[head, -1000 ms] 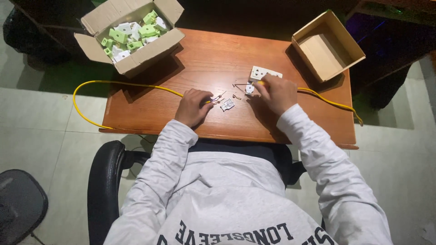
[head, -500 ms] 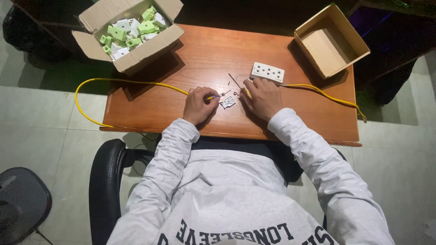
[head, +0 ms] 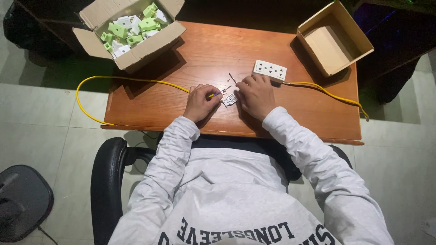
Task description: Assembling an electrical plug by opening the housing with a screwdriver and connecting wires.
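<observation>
Item: yellow cable [head: 136,81], end pinched in my left hand [head: 200,102], fingers closed on it. Small white part [head: 230,99] at table centre, under my right hand [head: 256,95], fingers curled upon it. White socket plate [head: 270,69] just beyond. Best practice, I judged: steady the part, feed straight.

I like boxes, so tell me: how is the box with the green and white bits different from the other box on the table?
The left cardboard box is full of green and white plastic parts; the right cardboard box holds nothing visible. The left cardboard box has its flaps spread open and hangs over the table's corner; the right cardboard box shows no spread flaps and looks shallower. Both are brown, open-topped, and sit at the far corners of the wooden table.
</observation>
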